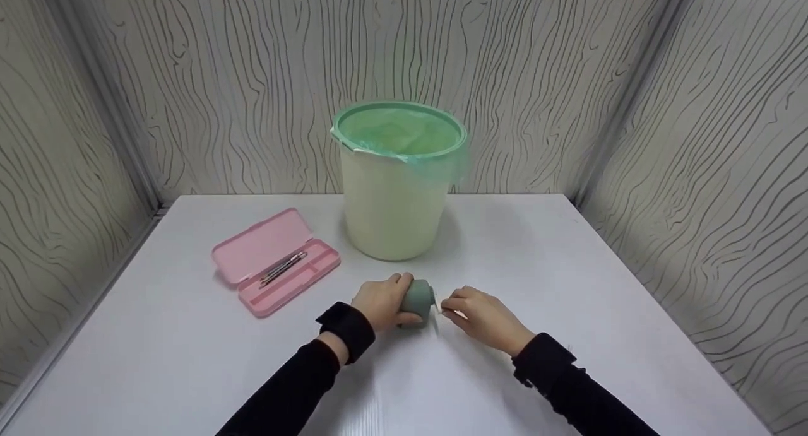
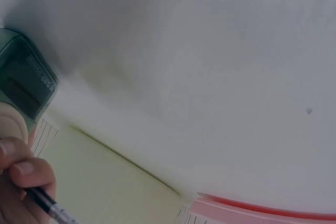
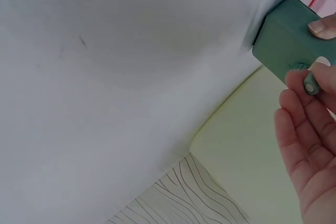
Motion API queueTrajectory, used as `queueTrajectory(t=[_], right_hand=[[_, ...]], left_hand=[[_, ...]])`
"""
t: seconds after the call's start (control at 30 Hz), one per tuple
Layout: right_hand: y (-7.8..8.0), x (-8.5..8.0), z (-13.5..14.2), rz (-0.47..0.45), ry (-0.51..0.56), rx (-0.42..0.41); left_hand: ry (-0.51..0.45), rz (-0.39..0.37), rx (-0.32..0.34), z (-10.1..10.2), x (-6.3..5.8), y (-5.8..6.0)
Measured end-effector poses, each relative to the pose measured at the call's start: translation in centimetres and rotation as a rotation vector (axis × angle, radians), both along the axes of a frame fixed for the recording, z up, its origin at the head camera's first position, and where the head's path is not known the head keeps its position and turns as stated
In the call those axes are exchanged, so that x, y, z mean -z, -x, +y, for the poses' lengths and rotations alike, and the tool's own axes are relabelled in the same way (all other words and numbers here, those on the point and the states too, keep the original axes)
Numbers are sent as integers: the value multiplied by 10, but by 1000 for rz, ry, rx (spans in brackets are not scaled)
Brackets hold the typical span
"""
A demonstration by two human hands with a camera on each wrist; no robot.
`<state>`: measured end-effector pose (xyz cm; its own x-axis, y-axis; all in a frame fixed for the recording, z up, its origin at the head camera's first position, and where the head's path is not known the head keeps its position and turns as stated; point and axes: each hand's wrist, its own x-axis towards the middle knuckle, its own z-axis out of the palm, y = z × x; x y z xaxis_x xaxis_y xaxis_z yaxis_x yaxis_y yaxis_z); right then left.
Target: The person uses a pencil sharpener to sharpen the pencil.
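Curled close round the green sharpener (image 1: 415,302) in front of the bin (image 1: 394,202), my left hand (image 1: 380,305) also holds a pencil (image 2: 44,203); my right hand (image 1: 486,319) pinches the crank knob (image 3: 311,84). The sharpener looks light, stiff, best clasped by its sides.

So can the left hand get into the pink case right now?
Probably yes, but the left hand grips the green sharpener and might need to let go first. The pink case lies open to its left, with nothing standing between them.
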<state>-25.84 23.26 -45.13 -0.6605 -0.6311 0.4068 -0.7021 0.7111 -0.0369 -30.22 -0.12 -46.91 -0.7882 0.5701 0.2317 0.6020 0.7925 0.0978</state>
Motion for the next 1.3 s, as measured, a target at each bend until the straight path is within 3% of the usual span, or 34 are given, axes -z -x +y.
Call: queueTrajectory(t=[0.3, 0.67, 0.93, 1.13, 1.3], right_hand=[[8, -14, 0, 52, 21, 26], [34, -16, -10, 116, 25, 102], [54, -6, -18, 33, -9, 158], [57, 5, -20, -29, -54, 165], [54, 13, -22, -56, -91, 178]], left_hand=[[-1, -40, 11, 0, -2, 1], [-6, 19, 33, -1, 0, 1], [-2, 25, 25, 0, -1, -1], [-9, -4, 21, 0, -1, 0], [-19, 19, 18, -1, 0, -1]])
